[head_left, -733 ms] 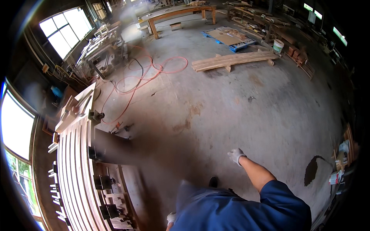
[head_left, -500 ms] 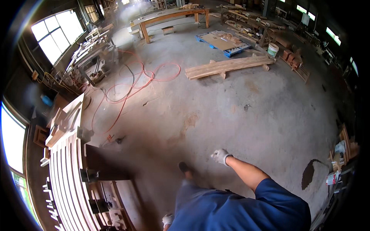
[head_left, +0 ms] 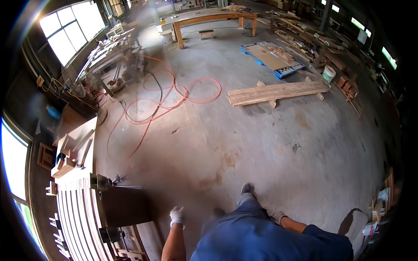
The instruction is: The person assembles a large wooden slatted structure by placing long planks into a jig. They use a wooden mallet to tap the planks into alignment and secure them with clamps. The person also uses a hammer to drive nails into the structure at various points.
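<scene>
My left hand, in a white work glove, hangs in front of my body at the lower middle. Its fingers look loosely curled, with nothing in them. The nearest thing to it is a dark brown wooden panel beside a stack of long pale boards on the left. My right hand, gloved too, is low by my right hip; the blue shirt partly covers it and its fingers do not show clearly. Neither hand touches anything that I can see.
Red hoses lie looped on the concrete floor ahead. Beyond them stands a long wooden table. Stacked planks rest on crosspieces, near a blue pallet and a white bucket. Wood pieces line the right edge.
My left hand has swung forward into view, while the right has swung back toward my hip. The other foot is now in front. The floor items sit lower and farther right in the view.
</scene>
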`<state>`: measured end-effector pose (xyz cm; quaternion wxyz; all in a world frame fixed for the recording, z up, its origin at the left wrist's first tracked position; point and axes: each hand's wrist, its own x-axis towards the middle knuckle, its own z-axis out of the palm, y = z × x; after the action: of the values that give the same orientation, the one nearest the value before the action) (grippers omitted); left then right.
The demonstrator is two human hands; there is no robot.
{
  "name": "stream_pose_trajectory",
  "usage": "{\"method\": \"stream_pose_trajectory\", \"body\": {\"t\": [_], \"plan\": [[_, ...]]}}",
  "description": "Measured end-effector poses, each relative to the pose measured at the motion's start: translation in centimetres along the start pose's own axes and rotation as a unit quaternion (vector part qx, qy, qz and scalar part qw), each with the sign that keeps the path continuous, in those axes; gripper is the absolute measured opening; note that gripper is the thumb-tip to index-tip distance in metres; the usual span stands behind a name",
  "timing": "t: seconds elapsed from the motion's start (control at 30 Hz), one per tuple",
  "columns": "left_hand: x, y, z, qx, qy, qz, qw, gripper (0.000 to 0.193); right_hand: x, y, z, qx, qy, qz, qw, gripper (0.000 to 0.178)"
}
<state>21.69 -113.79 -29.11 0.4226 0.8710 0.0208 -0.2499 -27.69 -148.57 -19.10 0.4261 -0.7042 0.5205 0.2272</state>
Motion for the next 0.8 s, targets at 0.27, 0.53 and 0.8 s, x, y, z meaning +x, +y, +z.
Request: {"method": "stream_pose_trajectory", "body": {"t": [0.27, 0.53, 0.8], "plan": [[0.6, 4.1, 3.5, 0.265, 0.004, 0.122, 0.956, 0.02, 18.6, -7.6, -12.0, -0.244, -0.104, -0.107, 0.958, 0.032], [-10.0, 3.6, 13.3, 0.242, -0.018, -0.301, 0.922, 0.027, 30.3, -20.1, -28.6, -0.027, 0.056, -0.017, 0.998, 0.027], [-10.3, 21.9, 14.0, 0.05, 0.057, -0.359, 0.93, 0.04, 37.7, -27.0, -30.7, 0.055, -0.019, -0.006, 0.998, 0.021]]}}
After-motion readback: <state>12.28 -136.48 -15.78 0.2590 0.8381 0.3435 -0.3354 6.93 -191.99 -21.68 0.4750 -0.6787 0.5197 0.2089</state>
